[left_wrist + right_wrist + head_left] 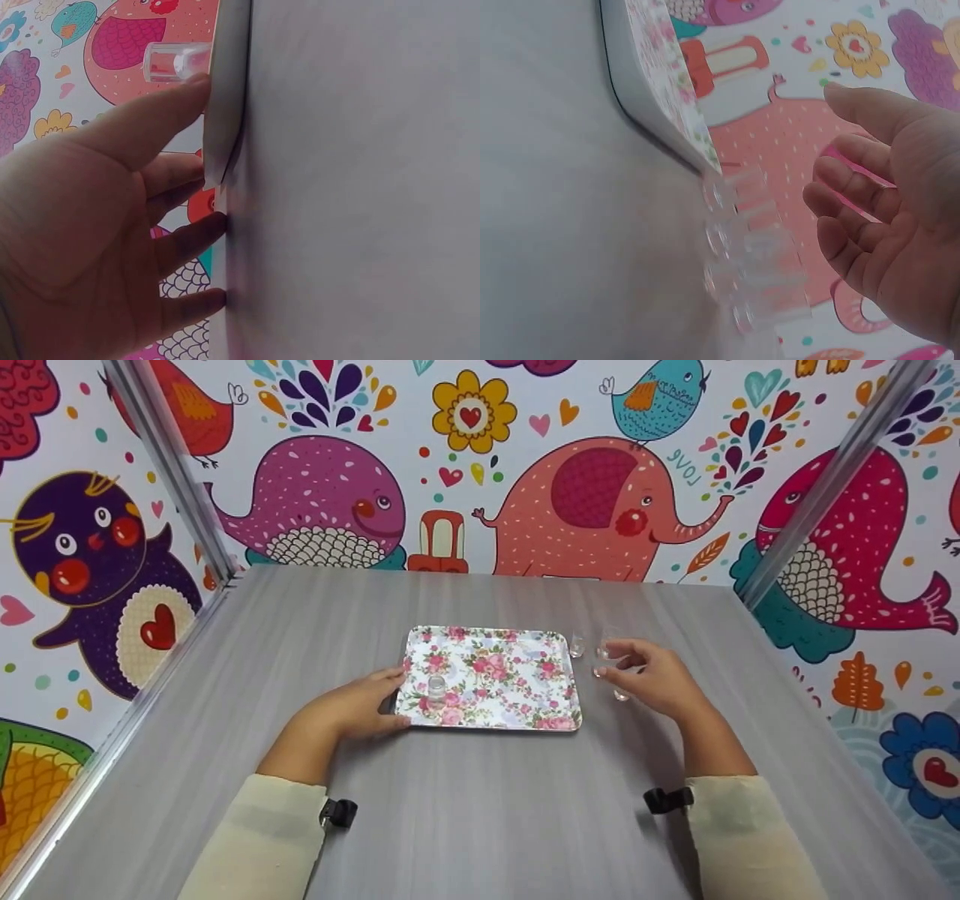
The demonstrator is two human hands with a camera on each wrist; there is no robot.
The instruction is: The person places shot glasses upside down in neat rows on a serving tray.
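White tray (517, 706), upright cups (577, 646) at its right.
Right hand (651, 679) nearer, parted fingers above cups; left hand's (361, 706), also parted, touch tray.

Rev. "LOVE" (684, 467) on wall (461, 487), nr elephant (589, 514).

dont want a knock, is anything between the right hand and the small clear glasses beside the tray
Nothing visible: in the right wrist view only open air separates the right hand from the small clear glasses below it. The floral tray lies to their left, outside that gap.
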